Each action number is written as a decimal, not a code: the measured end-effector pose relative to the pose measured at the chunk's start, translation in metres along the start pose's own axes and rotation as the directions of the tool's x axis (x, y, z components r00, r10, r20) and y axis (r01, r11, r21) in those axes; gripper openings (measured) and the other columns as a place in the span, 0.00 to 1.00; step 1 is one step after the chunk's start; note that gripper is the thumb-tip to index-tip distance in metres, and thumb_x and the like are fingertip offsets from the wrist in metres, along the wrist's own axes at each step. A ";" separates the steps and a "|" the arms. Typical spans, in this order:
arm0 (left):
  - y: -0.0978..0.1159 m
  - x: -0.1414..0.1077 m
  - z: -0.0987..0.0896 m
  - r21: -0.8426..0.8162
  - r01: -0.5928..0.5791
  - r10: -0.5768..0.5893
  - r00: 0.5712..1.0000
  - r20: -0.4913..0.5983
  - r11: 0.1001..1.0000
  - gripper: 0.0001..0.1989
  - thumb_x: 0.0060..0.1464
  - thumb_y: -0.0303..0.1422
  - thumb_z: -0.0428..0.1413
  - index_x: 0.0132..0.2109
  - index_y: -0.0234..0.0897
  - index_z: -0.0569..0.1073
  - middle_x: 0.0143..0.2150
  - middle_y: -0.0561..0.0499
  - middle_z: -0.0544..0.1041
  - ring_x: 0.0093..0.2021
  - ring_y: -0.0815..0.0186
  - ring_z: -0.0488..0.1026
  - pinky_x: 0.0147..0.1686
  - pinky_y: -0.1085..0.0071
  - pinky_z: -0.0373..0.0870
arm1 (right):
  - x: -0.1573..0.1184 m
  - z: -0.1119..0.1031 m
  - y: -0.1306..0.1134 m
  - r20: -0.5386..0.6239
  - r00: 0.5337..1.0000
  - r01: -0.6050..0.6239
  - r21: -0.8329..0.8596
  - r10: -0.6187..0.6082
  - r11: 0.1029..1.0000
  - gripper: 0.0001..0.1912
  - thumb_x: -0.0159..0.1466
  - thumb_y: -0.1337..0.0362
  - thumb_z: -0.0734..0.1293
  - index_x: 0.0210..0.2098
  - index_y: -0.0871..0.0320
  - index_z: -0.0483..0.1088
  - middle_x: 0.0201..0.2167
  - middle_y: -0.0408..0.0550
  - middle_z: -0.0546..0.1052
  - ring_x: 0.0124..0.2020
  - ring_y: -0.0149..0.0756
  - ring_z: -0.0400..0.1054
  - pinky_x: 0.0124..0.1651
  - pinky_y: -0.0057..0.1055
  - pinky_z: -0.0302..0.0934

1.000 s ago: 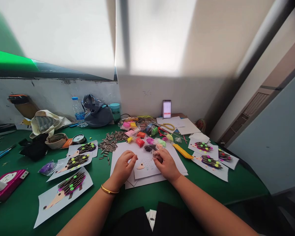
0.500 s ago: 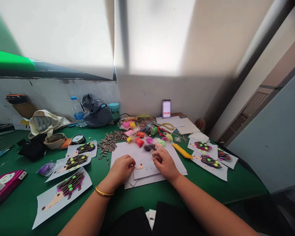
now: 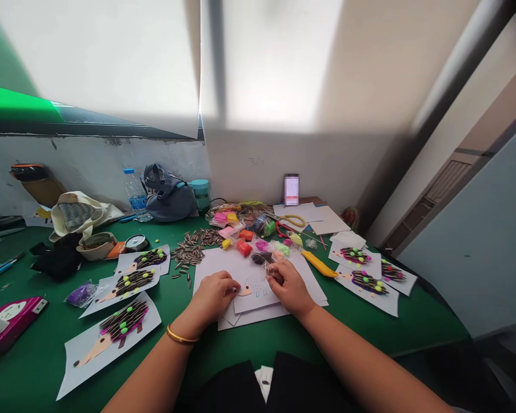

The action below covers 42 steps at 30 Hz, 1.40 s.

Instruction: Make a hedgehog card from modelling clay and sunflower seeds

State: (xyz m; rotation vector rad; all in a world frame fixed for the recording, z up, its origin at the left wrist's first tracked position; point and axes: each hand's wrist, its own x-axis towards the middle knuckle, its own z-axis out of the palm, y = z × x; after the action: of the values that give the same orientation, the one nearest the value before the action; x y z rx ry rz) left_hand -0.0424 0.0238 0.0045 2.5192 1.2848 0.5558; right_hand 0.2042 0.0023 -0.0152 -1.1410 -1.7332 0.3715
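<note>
A white sheet with a hedgehog outline [image 3: 258, 288] lies in front of me on more white paper [image 3: 210, 261]; its face is filled with peach clay and has a dark eye. My left hand [image 3: 215, 293] is closed at the sheet's left side, fingertips by the hedgehog's nose, with a tiny dark bit between thumb and finger. My right hand [image 3: 289, 287] is closed on the crinkled clear wrapper of the dark clay [image 3: 262, 258], at the right of the outline. Bagged red clay [image 3: 243, 248] and other coloured packets sit just beyond.
Sunflower seeds [image 3: 195, 245] lie behind my left hand. Finished hedgehog pictures rest at left [image 3: 112, 335] and right [image 3: 370, 289]. A yellow cutter [image 3: 319, 264], scissors [image 3: 293, 220], a phone [image 3: 291, 190], a bottle [image 3: 135, 195] and a bag [image 3: 167, 198] are around.
My left hand's fingertips have shifted slightly right, closer to the hedgehog's nose. My right hand has barely moved.
</note>
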 end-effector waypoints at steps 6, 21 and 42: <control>0.004 0.000 -0.004 0.016 0.066 -0.066 0.998 -0.023 0.998 0.09 0.50 0.23 0.58 0.37 0.41 0.77 0.36 0.49 0.77 0.37 0.61 0.74 0.36 0.69 0.64 | 0.000 0.000 0.000 0.012 1.000 -0.013 0.003 0.013 1.000 0.08 0.62 0.68 0.65 0.41 0.55 0.72 0.37 0.48 0.70 0.37 0.39 0.67 0.41 0.35 0.64; 0.002 0.000 -0.004 -0.021 -0.011 0.011 1.000 0.003 1.000 0.09 0.54 0.27 0.58 0.35 0.44 0.82 0.37 0.48 0.78 0.38 0.61 0.75 0.39 0.67 0.68 | 0.000 -0.001 -0.003 0.013 1.000 -0.007 0.002 0.007 1.000 0.07 0.63 0.67 0.64 0.40 0.55 0.72 0.36 0.48 0.70 0.35 0.38 0.67 0.40 0.35 0.65; 0.003 -0.004 -0.008 0.038 -0.041 0.039 0.998 0.042 0.998 0.09 0.55 0.29 0.58 0.38 0.46 0.83 0.39 0.49 0.78 0.40 0.61 0.75 0.44 0.67 0.67 | -0.001 0.000 0.001 0.032 0.999 -0.016 -0.007 0.016 1.000 0.08 0.61 0.68 0.64 0.41 0.56 0.72 0.37 0.47 0.70 0.37 0.38 0.67 0.41 0.34 0.63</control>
State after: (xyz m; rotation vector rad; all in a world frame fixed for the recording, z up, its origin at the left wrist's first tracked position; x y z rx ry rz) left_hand -0.0462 0.0196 0.0117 2.5797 1.2448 0.4895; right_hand 0.2052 0.0021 -0.0161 -1.1599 -1.7547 0.3962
